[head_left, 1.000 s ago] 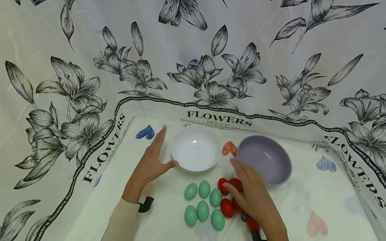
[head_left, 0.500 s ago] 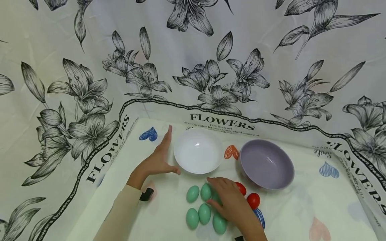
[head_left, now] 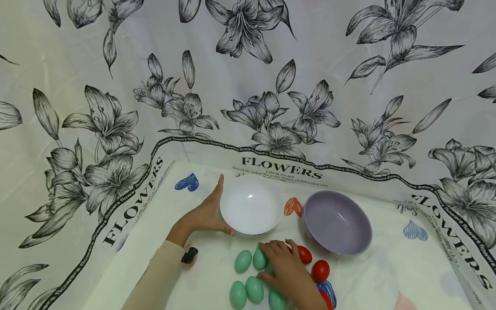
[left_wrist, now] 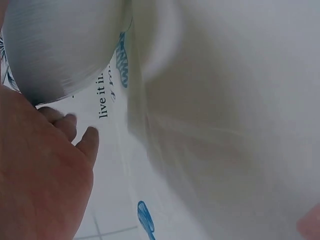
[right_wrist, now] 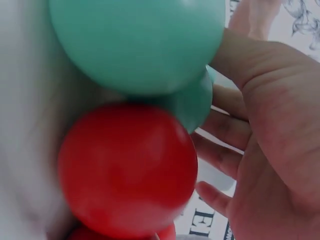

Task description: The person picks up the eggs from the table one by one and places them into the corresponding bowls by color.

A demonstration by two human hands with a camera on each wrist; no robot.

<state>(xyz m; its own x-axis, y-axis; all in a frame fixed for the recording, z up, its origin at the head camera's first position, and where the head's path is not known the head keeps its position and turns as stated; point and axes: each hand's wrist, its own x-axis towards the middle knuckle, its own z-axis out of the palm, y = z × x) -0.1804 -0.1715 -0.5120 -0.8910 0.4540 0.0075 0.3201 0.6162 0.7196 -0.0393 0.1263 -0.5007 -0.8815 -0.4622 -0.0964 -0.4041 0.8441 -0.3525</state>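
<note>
In the head view a glossy white bowl [head_left: 252, 209] stands upright on the pale cloth. My left hand [head_left: 205, 214] is spread around its left side, thumb along the near rim. The left wrist view shows the bowl's outer wall [left_wrist: 62, 47] close above several fingertips. My right hand [head_left: 288, 269] reaches over a cluster of smooth eggs, partly covering a green egg [head_left: 270, 268] between thumb and forefinger. Seen from the right wrist, the fingers stretch behind a green egg [right_wrist: 192, 102]. A red egg [right_wrist: 127, 170] sits beside it.
A lilac bowl [head_left: 337, 224] stands right of the white one. More green eggs [head_left: 243, 261] lie left of the right hand, and red eggs [head_left: 320, 271] lie to its right. Behind rises a flower-printed sheet [head_left: 248, 86].
My right hand has moved left from the red eggs to the green ones. My left hand has drawn in to the white bowl's side. The head view has shifted slightly.
</note>
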